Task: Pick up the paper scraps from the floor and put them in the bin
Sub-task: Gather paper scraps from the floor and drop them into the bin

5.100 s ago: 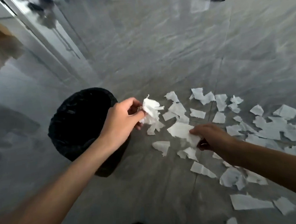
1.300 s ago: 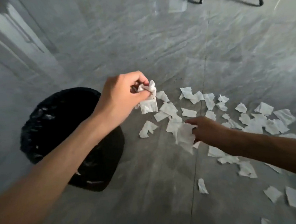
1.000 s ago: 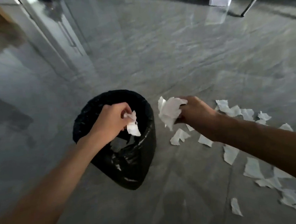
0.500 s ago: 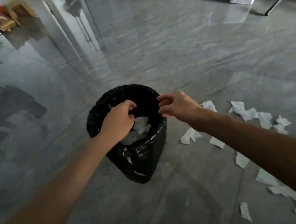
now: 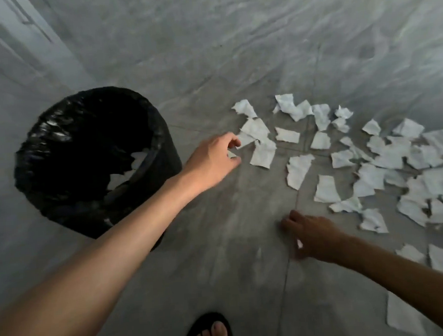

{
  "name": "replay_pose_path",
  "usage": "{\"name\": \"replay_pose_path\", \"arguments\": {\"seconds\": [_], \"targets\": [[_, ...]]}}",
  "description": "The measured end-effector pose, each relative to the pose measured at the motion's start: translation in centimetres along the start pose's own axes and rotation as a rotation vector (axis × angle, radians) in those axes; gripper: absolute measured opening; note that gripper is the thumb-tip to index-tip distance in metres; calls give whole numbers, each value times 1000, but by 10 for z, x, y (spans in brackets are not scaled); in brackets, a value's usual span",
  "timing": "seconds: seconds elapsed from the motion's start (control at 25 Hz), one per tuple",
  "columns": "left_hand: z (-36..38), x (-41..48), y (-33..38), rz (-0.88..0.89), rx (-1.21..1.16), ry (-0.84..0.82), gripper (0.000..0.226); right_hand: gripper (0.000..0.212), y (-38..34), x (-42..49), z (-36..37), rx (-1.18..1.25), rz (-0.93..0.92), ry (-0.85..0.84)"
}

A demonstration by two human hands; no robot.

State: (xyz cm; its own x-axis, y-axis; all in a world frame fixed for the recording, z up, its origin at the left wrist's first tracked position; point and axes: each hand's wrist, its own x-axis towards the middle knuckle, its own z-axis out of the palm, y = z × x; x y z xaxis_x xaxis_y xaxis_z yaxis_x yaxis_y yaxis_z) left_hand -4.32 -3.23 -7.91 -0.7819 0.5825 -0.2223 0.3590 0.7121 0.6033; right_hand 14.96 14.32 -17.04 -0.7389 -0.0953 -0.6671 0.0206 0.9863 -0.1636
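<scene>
Several torn white paper scraps [image 5: 298, 171] lie scattered on the grey floor from the middle to the right edge. The bin [image 5: 54, 121], lined with a black bag, stands at the left with white scraps [image 5: 133, 161] inside. My left hand [image 5: 212, 159] reaches past the bin's right side, its thumb and forefinger pinched on the corner of a paper scrap [image 5: 232, 154] at the near edge of the pile. My right hand [image 5: 315, 234] is low over the floor, blurred, fingers apart, with a small scrap [image 5: 299, 244] showing under it.
My foot in a black sandal [image 5: 208, 334] stands at the bottom centre. A pale wall or door panel [image 5: 10, 46] runs along the upper left behind the bin. Bare grey floor [image 5: 219, 233] lies between the bin, my foot and the scraps.
Both hands have left the bin mouth, having dropped their scraps in, and moved down and right to the floor. My left hand now pinches a scrap. The view has tilted downward.
</scene>
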Motion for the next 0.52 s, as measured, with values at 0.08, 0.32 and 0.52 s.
{"name": "replay_pose_path", "arguments": {"seconds": [0.08, 0.32, 0.52], "targets": [[33, 20, -12, -92, -7, -87, 35, 40, 7, -1, 21, 33, -58, 33], [90, 60, -58, -207, 239, 4, 55, 19, 42, 23, -2, 486, 39, 351], [103, 70, -76, -219, 213, 126, 23, 53, 83, 83, -52, 606, 298, 559]]}}
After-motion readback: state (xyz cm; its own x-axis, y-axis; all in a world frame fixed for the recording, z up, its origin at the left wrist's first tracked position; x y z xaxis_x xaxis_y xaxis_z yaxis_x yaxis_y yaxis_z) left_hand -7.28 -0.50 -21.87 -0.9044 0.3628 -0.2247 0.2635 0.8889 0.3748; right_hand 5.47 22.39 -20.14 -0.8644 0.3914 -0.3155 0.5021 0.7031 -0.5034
